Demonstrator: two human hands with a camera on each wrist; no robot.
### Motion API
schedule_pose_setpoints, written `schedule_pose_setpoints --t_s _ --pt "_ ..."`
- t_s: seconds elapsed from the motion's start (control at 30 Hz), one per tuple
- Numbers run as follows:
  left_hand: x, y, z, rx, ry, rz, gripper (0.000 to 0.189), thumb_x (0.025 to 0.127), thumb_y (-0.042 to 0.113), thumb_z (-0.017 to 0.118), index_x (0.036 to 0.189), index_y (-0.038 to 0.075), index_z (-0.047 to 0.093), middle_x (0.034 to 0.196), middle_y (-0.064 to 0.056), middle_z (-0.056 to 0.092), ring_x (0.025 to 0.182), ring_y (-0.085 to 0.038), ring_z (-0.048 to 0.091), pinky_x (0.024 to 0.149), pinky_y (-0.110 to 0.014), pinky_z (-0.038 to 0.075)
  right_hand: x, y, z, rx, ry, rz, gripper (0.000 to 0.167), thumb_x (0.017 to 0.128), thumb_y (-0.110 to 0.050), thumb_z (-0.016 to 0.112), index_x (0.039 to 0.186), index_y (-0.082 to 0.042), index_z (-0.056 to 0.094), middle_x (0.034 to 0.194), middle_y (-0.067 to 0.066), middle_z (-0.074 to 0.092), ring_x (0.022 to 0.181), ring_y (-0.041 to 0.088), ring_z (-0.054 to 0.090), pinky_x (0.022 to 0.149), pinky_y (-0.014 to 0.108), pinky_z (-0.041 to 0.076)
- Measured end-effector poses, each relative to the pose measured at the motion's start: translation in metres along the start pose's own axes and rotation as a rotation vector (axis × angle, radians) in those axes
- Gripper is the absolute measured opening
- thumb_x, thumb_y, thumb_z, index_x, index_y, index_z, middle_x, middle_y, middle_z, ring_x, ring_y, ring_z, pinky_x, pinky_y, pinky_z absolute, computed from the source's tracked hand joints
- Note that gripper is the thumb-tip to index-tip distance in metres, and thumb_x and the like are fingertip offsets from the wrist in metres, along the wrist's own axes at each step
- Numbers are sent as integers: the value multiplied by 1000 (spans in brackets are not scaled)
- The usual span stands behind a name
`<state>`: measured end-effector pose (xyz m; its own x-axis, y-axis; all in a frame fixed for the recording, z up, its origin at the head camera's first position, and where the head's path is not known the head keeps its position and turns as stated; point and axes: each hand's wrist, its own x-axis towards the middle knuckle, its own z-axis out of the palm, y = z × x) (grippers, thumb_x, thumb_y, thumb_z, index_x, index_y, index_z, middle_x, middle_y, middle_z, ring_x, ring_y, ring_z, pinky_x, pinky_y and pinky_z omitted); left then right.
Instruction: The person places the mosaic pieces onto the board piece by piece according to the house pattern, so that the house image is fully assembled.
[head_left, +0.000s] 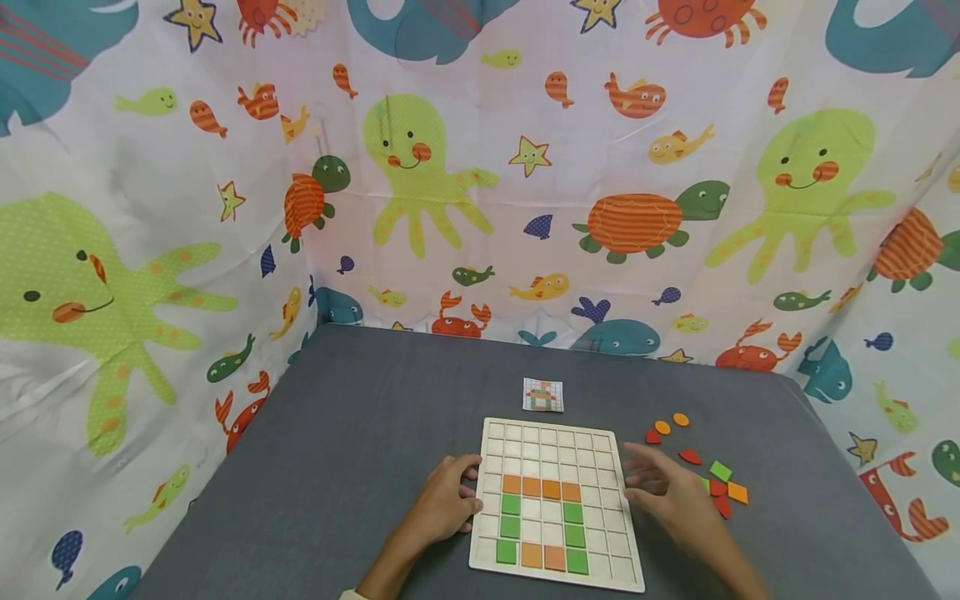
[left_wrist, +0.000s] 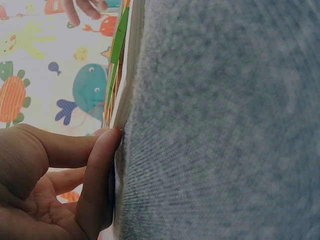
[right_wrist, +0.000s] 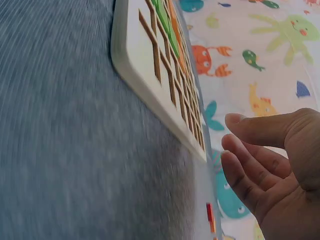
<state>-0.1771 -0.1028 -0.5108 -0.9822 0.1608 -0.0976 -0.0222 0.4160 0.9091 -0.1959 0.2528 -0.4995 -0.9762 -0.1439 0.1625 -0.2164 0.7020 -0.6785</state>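
A pale wooden grid board lies on the grey table. Orange square tiles form a row across it. Green square tiles run down both sides below that row, with two orange ones between them at the bottom. My left hand holds the board's left edge, and its fingertips meet that edge in the left wrist view. Beside the right edge, my right hand hovers with loosely bent fingers and nothing between them. In the right wrist view, thumb and fingers stand apart from each other.
Loose red, orange and green pieces lie right of the board, some partly behind my right hand. A small card with a coloured grid picture lies beyond the board. A curtain printed with sea animals surrounds the table.
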Motion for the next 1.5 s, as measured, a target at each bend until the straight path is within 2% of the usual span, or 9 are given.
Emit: schedule_pose_setpoints --t_s 0.27,0.5,0.63,0.77,1.03,1.3,1.5 --pt "-1 0 0 -4 1 1 61 86 -14 73 144 -3 58 119 -13 56 94 -23 61 51 -31 61 -9 20 -21 -7 73 -15 69 80 0 90 143 -4 61 113 13 76 89 14 74 71 24 62" --pt "-1 1 0 -2 0 4 62 85 -14 74 144 -3 58 118 -13 56 94 -24 61 50 -31 61 -15 39 -38 -145 98 97 71 80 -7 92 144 -3 60 112 15 77 90 23 76 70 21 59" --pt "-1 -1 0 -4 1 6 62 85 -14 74 144 -3 58 118 -13 56 94 -23 62 50 -31 61 -18 49 -46 -164 94 153 72 81 -7 91 145 -2 57 111 18 77 92 30 75 74 35 65" --pt "0 -2 1 -3 1 4 61 85 -14 74 144 -3 58 118 -13 56 94 -24 63 50 -31 61 -18 58 -52 -187 87 217 74 82 -7 91 146 0 55 110 21 76 97 35 74 81 53 64" --pt "0 -2 1 -5 0 12 61 85 -15 74 143 -3 58 118 -13 55 93 -23 62 50 -30 60 -16 73 -62 -212 55 328 78 81 -11 92 146 4 52 111 27 73 100 42 71 83 59 61" --pt "0 -3 1 2 5 10 61 85 -14 74 143 -3 58 118 -14 56 93 -23 63 50 -30 60 -16 81 -62 -246 65 365 76 80 -4 91 143 8 52 106 26 71 93 39 71 85 64 55" --pt "0 -3 1 1 4 8 62 85 -14 75 144 -2 58 118 -13 56 93 -23 63 50 -30 60 -17 83 -62 -228 66 373 73 79 3 90 141 11 51 98 23 71 85 32 72 82 59 61"
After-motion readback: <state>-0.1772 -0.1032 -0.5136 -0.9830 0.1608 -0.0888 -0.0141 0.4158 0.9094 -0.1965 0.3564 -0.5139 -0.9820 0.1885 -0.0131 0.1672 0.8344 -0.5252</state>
